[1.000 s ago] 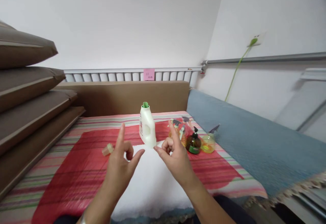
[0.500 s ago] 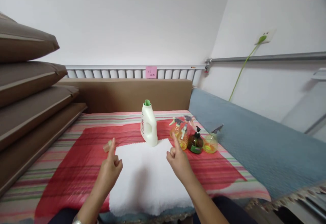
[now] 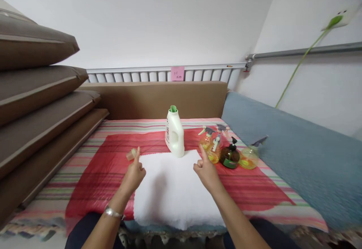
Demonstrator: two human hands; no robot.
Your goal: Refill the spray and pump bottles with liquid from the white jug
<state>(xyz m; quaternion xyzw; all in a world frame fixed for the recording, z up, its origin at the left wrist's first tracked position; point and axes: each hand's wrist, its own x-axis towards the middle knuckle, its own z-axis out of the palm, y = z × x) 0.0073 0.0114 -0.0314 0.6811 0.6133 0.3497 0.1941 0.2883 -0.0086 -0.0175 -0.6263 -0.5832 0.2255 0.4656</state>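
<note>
A white jug-like bottle (image 3: 178, 141) with a side handle stands upright at the back edge of a white cloth (image 3: 183, 188); green shows at its mouth. My left hand (image 3: 134, 176) is raised left of the cloth, index finger stretched out, other fingers curled, holding nothing. Near its fingertip, a small translucent cap (image 3: 131, 154) lies on the red sheet (image 3: 93, 173). Over the cloth's right side, my right hand (image 3: 207, 174) points the same way and is empty. Behind that fingertip are several spray bottles (image 3: 249, 157) and a dark pump bottle (image 3: 229, 156).
Brown cushions (image 3: 42, 79) are stacked on the left. A long brown panel (image 3: 158, 100) stands along the back, before a radiator (image 3: 127, 76) with a pink note (image 3: 177, 74). A blue padded side (image 3: 271, 132) runs along the right. A green cord (image 3: 299, 64) hangs from a wall socket.
The view has turned a little left, so the whole scene sits further right. Both hands keep their pointing shape, and more of the left wrist with its bracelet shows.
</note>
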